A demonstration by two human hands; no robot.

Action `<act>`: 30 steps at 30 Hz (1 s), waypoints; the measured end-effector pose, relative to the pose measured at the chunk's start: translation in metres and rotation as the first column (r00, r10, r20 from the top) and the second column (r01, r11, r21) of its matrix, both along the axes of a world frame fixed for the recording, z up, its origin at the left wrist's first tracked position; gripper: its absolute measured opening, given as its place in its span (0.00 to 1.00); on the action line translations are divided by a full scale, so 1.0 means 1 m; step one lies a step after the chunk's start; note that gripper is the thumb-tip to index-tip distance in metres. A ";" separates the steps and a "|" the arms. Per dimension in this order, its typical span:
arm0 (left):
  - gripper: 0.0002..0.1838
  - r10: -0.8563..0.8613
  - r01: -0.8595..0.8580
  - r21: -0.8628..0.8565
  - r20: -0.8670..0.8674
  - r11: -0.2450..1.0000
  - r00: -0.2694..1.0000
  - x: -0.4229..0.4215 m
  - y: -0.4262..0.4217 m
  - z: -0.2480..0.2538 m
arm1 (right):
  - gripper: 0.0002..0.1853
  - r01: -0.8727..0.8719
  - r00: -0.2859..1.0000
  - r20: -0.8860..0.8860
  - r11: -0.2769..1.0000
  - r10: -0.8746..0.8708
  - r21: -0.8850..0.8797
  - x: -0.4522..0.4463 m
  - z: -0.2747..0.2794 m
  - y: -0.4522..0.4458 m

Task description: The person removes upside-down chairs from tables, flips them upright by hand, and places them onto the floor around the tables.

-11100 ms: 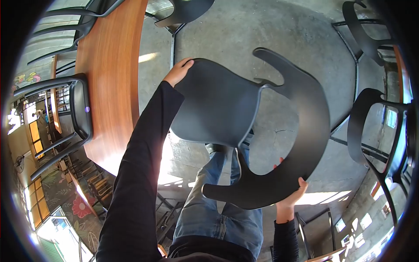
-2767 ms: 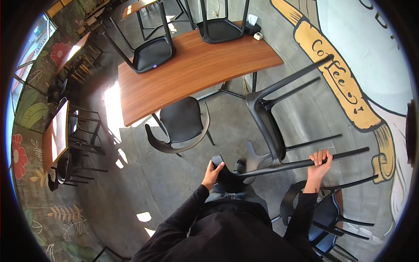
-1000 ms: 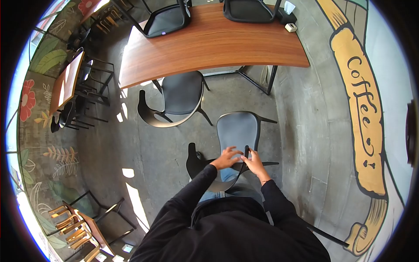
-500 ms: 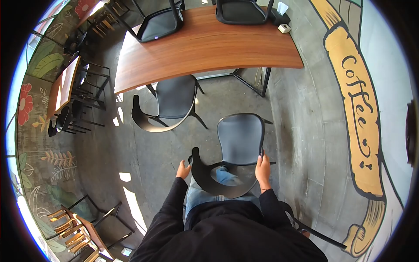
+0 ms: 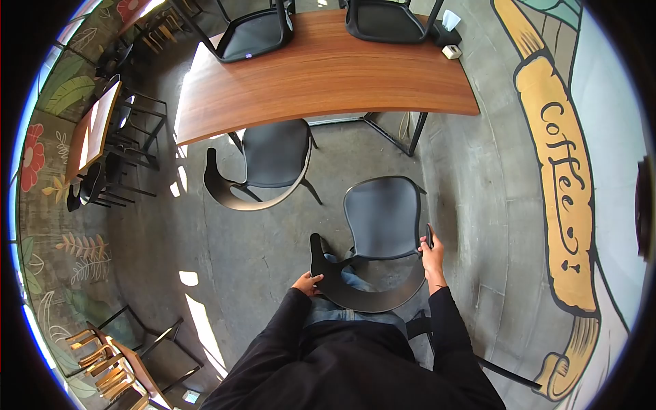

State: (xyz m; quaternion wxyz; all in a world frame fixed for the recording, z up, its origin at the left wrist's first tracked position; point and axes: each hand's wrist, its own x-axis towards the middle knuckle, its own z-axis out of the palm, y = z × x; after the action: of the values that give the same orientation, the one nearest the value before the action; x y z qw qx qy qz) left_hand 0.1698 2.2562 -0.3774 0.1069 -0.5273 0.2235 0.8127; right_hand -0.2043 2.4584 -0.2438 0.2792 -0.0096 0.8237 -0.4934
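Observation:
A black chair with a curved backrest stands right in front of me, its seat pointing toward the table. My left hand is closed around the left side of that backrest. On the opposite side, my right hand grips the right armrest end, with the fingers wrapped over it. My legs show partly through the gap between seat and backrest. A second black chair is to the left, partly under the wooden table.
Two upturned black chairs rest on the tabletop, beside a tissue box and a small white object. More tables and chairs line the left wall. On the right runs a grey wall with a painted coffee banner.
My left hand has moved right and taken hold of the backrest, from which it was apart. The chair has turned and shifted slightly right. My right hand now grips the armrest end.

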 end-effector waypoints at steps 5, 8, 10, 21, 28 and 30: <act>0.20 0.015 -0.016 -0.010 -0.036 1.000 0.999 -0.010 -0.011 0.036 | 0.33 -0.069 0.996 -0.057 0.998 0.068 -0.012 -0.026 0.017 -0.020; 0.21 0.078 -0.078 0.009 -0.154 0.997 0.985 -0.022 -0.018 0.051 | 0.31 -0.111 0.988 -0.107 0.994 0.109 -0.012 -0.043 0.030 -0.029; 0.21 0.093 -0.097 -0.001 -0.266 0.995 0.959 -0.033 -0.027 0.060 | 0.30 -0.125 0.984 -0.131 0.991 0.118 -0.047 -0.058 0.029 -0.034; 0.20 0.204 -0.240 -0.112 -0.263 0.964 0.943 -0.106 -0.051 0.088 | 0.23 -0.268 0.896 -0.373 0.963 0.240 -0.024 -0.144 0.005 -0.082; 0.22 0.192 -0.250 -0.239 -0.240 0.938 0.952 -0.169 -0.054 0.084 | 0.22 -0.264 0.928 -0.299 0.959 0.223 -0.102 -0.214 -0.010 -0.098; 0.21 0.172 -0.233 -0.276 -0.228 0.933 0.958 -0.190 -0.056 0.085 | 0.22 -0.268 0.930 -0.291 0.956 0.224 -0.121 -0.239 -0.023 -0.098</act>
State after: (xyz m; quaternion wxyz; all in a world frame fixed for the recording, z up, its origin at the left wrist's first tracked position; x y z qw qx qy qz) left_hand -0.0201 2.1999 -0.2924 -0.0820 -0.4730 0.2981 0.8250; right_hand -0.4430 2.3603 -0.2666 0.2203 -0.2034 0.8049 -0.5121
